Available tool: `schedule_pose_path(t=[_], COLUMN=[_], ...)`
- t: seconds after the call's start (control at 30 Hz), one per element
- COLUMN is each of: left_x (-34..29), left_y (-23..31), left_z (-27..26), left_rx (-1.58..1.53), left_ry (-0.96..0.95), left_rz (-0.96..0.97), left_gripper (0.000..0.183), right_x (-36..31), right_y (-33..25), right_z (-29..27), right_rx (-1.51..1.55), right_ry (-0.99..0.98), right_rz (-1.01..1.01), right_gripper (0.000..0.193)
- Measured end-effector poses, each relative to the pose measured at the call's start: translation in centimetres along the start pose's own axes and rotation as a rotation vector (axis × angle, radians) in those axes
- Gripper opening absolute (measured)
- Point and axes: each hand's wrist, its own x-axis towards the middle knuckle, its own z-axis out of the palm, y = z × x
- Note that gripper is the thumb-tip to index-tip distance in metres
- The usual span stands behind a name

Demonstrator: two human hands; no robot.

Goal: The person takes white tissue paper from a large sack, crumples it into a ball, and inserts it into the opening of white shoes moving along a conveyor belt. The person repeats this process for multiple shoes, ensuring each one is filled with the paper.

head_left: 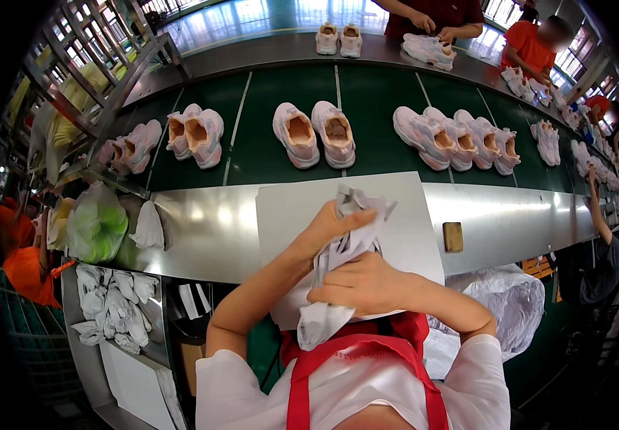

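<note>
**Crumpled paper (352,247) held in both hands, ctr of frame**

Far L: co-worker's orange top (30,276), partly cut off by the dark rim. Lower L: metal tray (73,301) w/ a heap of crumpled white pieces (116,308); below these, a white stack (134,383). Mid-L: clear plastic bag (98,226) w/ green contents; just beside it, a white crumpled piece (149,227) on the metal bench (209,247).

Upper L to upper R: green belt (374,93) w/ pale pink shoes, incl. a pair (194,136) at L, a pair (314,136) nr ctr, and a row of four (456,140) R of ctr.

Ctr: L hand (336,228) pinches the upper part of the paper, thumb across the front; its other fingers are mostly hidden. R hand (358,283), lower, curls its fingers tightly round the paper's middle. The paper is bunched, upper end above the L hand, lower end sticking out below the R hand toward lower L. Behind it: a flat white board (406,233) on the bench. Bottom ctr: red apron (435,401).

Top, R of ctr: co-worker in dark red (435,18), hands at a shoe (430,51). R of board: brown block (453,236) on the bench; below it, a translucent plastic bag (510,308).
</note>
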Motion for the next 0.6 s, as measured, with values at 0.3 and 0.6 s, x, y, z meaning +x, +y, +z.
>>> schedule_pose_path(t=[0.3, 0.6], left_x=[-1.3, -1.0], left_y=[1.1, 1.5], left_z=[-1.8, -2.3], left_rx=[0.26, 0.372], left_ry=[0.022, 0.509], left_rz=[0.441, 0.436], left_gripper=[0.055, 0.027], right_x=[1.2, 2.6], right_y=[1.8, 2.8], right_z=[-0.5, 2.1], right_rx=[0.206, -0.043], right_ry=[0.512, 0.347], right_rz=[0.777, 0.794], right_gripper=[0.068, 0.081])
